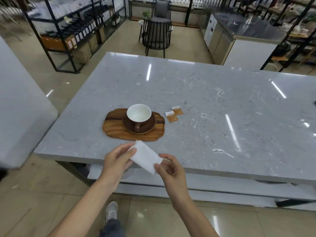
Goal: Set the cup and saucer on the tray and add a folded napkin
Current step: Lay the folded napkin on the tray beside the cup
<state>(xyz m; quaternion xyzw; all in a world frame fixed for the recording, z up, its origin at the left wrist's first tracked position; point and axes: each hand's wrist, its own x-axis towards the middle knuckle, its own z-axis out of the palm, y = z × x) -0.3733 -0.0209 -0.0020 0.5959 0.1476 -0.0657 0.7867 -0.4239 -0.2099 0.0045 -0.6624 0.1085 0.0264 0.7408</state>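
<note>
A brown cup with a white inside [138, 115] stands on a brown saucer [148, 129], its handle turned toward me. Both rest on the right part of an oval wooden tray [114, 126] on the grey marble table. Just in front of the tray, over the table's near edge, I hold a white napkin [146, 156] folded into a narrow rectangle. My left hand [118, 159] pinches its upper left end and my right hand [171, 168] pinches its lower right end.
Two small orange-and-white sachets [174, 113] lie on the marble table [222, 117] to the right of the tray. Black chairs [156, 34] stand beyond the far edge, shelving racks at the left, a steel counter [239, 36] at the back right.
</note>
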